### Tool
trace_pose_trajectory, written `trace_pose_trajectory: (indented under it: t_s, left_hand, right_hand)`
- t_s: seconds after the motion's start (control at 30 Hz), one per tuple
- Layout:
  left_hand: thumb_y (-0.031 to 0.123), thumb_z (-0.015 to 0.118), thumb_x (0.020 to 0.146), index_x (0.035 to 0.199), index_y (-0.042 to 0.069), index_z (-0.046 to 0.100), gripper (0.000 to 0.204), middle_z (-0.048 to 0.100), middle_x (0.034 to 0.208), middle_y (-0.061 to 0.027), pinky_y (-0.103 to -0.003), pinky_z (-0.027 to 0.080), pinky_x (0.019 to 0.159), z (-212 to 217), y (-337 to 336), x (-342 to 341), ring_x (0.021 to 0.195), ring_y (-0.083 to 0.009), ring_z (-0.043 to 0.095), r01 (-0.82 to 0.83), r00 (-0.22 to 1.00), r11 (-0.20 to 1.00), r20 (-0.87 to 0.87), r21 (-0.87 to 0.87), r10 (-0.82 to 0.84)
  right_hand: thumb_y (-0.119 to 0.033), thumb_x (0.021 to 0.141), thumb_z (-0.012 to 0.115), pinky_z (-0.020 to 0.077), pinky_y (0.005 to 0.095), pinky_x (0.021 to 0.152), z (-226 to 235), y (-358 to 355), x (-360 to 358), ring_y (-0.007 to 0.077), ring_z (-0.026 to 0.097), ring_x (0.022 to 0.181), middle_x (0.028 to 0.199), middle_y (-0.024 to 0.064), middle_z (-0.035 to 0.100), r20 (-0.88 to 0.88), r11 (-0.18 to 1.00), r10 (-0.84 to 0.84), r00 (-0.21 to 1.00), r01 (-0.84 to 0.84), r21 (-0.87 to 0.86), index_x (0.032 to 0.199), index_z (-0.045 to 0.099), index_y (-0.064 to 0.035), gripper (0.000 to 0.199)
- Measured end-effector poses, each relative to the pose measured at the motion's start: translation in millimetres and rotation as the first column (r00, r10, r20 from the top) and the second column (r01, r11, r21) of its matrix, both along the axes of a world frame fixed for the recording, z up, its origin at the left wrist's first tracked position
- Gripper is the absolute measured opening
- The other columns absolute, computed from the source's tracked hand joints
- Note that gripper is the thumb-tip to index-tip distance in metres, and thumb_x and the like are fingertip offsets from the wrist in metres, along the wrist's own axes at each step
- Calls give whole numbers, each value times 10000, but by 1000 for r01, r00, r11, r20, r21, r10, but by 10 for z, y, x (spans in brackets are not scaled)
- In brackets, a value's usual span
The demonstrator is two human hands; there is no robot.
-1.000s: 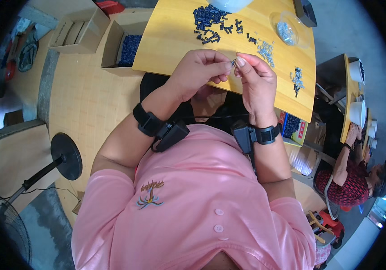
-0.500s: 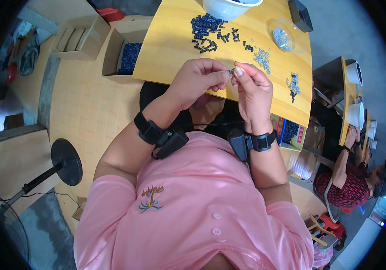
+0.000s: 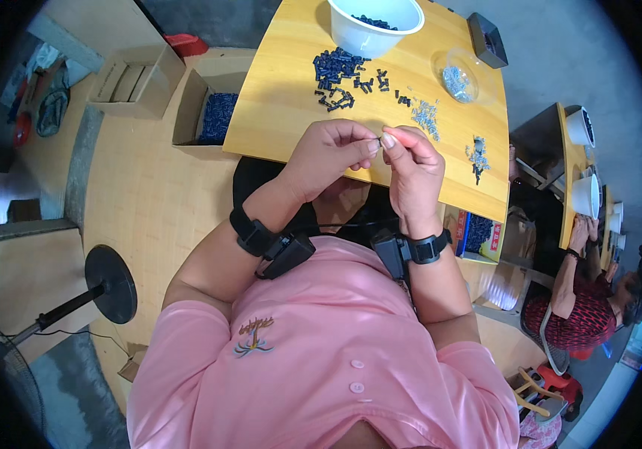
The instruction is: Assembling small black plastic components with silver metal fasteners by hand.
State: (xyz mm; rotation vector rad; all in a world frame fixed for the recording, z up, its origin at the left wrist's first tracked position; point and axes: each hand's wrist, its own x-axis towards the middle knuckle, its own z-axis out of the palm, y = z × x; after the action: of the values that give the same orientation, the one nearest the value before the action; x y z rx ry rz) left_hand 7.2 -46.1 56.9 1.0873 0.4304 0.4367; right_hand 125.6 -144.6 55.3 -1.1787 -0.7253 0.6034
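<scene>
Just over the near edge of the yellow wooden table (image 3: 276, 123), my left hand (image 3: 336, 156) and my right hand (image 3: 416, 166) meet fingertip to fingertip. My left thumb and index finger pinch a small dark part (image 3: 379, 140). My right thumb and index finger are pressed together against it; whatever else they hold is too small to make out. Beyond the hands lies a pile of short black plastic pieces (image 3: 334, 67). Small clear or silvery pieces (image 3: 426, 117) are scattered right of it. A mixed cluster of silvery and black pieces (image 3: 478, 159) sits farther right.
A white bowl (image 3: 373, 37) of dark pieces, a clear round dish (image 3: 459, 81) and a black tray (image 3: 487, 41) stand toward the back. Cardboard boxes (image 3: 186, 112) are at left, a black round stand base (image 3: 111, 284) below them. Another person (image 3: 572, 307) works at right.
My view has tilted, so the table sits slightly lower and farther left, and more of the white bowl shows. Both hands stay pinched together, with a small shift of the fingers.
</scene>
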Motion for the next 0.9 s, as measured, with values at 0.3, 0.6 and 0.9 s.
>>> trace_pose_trajectory:
  t_s: [0.3,0.6,0.9]
  left_hand:
    - [132,627,857,954,-7,629,169,630,809,-33,-217,491,665,-14,13,-19,717,-95,596,28,999,999,-28,-39,-30]
    - [123,605,864,958,-15,626,169,663,913,-106,-257,527,735,116,11,-13,801,-144,645,44,995,972,-82,-232,-65]
    - [119,592,874,969,-32,624,182,659,937,-115,-269,529,760,174,-67,13,843,-155,643,39,999,974,-23,-225,-45]
  right_hand:
    - [33,795,646,401,195,701,21,-19,58,80,502,782,911,23,577,161,998,56,985,-49,-49,950,668,-11,162]
    - [6,661,719,459,264,705,92,-30,30,193,554,819,928,95,550,694,998,10,720,38,-54,1035,588,-19,397]
    - [3,668,710,484,298,654,99,-46,65,238,570,770,886,128,583,795,995,-98,599,81,61,965,603,-13,316]
